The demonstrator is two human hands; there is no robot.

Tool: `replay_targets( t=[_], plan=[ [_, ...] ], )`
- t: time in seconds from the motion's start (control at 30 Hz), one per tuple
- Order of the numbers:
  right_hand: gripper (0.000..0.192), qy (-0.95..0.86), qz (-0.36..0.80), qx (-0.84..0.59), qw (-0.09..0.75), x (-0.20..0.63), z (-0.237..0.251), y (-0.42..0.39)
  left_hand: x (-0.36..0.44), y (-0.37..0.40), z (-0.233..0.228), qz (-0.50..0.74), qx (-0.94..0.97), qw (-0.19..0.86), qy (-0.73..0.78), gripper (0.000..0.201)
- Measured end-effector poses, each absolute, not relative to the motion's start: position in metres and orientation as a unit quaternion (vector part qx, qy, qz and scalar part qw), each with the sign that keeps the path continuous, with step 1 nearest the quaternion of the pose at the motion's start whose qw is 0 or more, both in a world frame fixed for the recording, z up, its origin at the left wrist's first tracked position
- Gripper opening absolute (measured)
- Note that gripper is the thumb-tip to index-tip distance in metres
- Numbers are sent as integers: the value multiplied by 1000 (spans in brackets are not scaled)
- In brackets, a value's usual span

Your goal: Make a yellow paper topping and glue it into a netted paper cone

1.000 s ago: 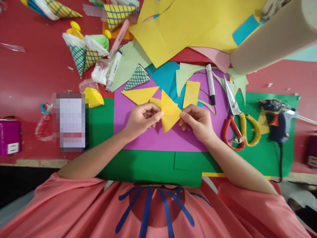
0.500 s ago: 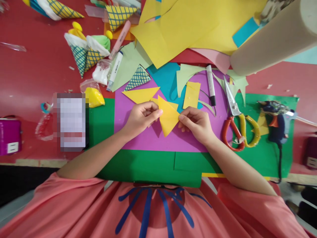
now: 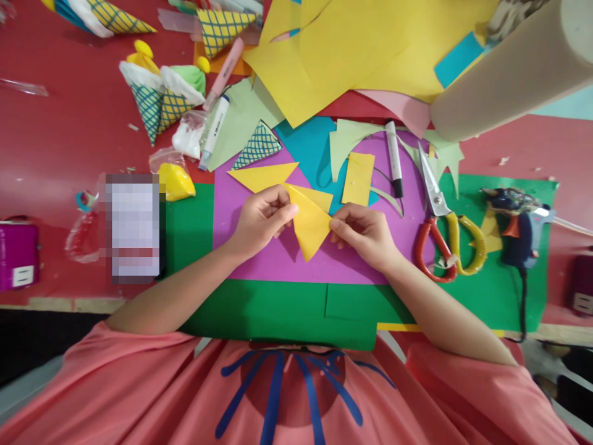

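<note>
Between both hands a yellow paper triangle is held above the purple sheet, its pointed end toward me. My left hand pinches its left edge between thumb and fingers. At its right corner, my right hand has thumb and forefinger closed on it. Just behind lie more yellow paper pieces, one a flat triangle, another partly covered by the held one. A green paper cone with blue crossed lines rests beyond them, and a yellow rectangle is to its right.
Scissors with red and yellow handles lie to the right, near a glue gun. A black-and-white marker and green scraps are behind. Decorated paper cones, a bag of yellow clay and a blurred phone are leftward.
The paper triangle has shifted slightly left and toward me, and it looks a little more curved. Both hands still pinch it and have moved slightly along with it.
</note>
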State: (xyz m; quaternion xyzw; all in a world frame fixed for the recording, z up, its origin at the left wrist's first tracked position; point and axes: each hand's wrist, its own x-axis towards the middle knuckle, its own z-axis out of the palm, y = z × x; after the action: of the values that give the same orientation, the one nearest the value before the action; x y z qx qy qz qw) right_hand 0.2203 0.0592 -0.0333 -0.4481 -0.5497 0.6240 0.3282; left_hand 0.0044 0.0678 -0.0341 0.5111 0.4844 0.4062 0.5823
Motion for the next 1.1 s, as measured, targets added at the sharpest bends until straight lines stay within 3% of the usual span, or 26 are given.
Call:
replay_targets(
  t=[0.17,0.53,0.8,1.1],
  plan=[
    [22,-576,617,-441,305,220,-33,58,5,68,-33,415,517,575,479,18],
    [22,-608,592,-436,300,221,-33,59,0,67,-41,446,527,519,504,31],
    [22,-498,615,-458,405,221,-37,60,8,66,-33,316,657,496,472,32],
    [27,-502,616,-456,400,220,-36,60,6,65,-31,288,633,525,490,38]
  ],
)
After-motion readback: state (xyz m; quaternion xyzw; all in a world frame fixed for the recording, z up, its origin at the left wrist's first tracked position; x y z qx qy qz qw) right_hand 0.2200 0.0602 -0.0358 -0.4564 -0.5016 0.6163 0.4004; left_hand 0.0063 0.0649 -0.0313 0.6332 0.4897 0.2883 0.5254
